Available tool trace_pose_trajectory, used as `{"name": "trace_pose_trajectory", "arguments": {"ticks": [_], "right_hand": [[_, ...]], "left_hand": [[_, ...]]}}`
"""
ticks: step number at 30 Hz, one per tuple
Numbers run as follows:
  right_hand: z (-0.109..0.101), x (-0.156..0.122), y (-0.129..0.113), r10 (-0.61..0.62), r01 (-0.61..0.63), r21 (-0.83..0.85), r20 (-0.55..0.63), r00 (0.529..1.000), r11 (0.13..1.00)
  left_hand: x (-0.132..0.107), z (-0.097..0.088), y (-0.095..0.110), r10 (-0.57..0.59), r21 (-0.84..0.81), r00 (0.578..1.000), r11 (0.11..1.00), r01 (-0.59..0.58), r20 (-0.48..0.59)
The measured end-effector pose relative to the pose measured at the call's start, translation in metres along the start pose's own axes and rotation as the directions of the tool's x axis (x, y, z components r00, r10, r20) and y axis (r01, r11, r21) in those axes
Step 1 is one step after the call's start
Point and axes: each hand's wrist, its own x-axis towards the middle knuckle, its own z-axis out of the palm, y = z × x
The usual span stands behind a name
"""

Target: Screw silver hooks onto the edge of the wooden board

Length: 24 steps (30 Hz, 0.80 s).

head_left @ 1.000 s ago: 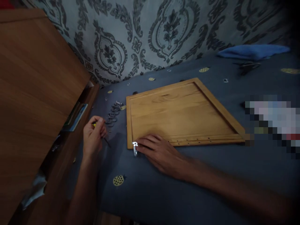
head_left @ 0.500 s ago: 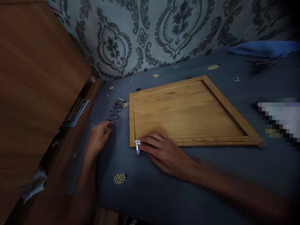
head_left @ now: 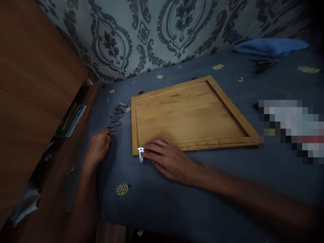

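Observation:
A wooden panel with a raised frame point(head_left: 174, 118) lies on the dark bedsheet point(head_left: 157, 206), with several small dark holes along its near edge. At its near left corner sits a shiny metal hook with a flat plate point(head_left: 141, 154), its curved part hanging past the edge. My right hand point(head_left: 169, 160) rests across the panel's near edge, fingertips against this hook's plate. Left of the panel, my left hand point(head_left: 97, 148) is closed around a small yellow and black tool point(head_left: 108, 136), mostly hidden by the fingers. Just beyond it lie several metal hooks point(head_left: 116, 116) in a row.
A wooden cabinet point(head_left: 37, 67) and a shelf with books point(head_left: 71, 121) stand along the left. At the back right are a blue cloth point(head_left: 273, 46) and a dark object point(head_left: 263, 64). A blurred-out item point(head_left: 291, 125) lies right of the panel. Patterned wallpaper point(head_left: 152, 33) covers the wall behind.
The whole view has shifted, so the panel, hooks and hands appear further left. My right hand stays on the hook at the corner, and my left hand keeps the yellow and black tool.

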Motion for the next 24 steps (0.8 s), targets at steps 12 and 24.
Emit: {"name": "trace_pose_trajectory", "arguments": {"ticks": [12,24], "right_hand": [[-0.003,0.000,-0.002,-0.014,0.014,-0.029,0.015,1.000,0.999],[0.002,-0.002,0.002,-0.038,0.038,-0.053,-0.002,0.999,0.998]], "left_hand": [[-0.004,-0.010,0.027,0.060,-0.215,0.998,0.975,-0.057,0.005],[-0.015,-0.008,0.078,0.309,-0.694,0.896,0.720,0.000,0.320]]}}
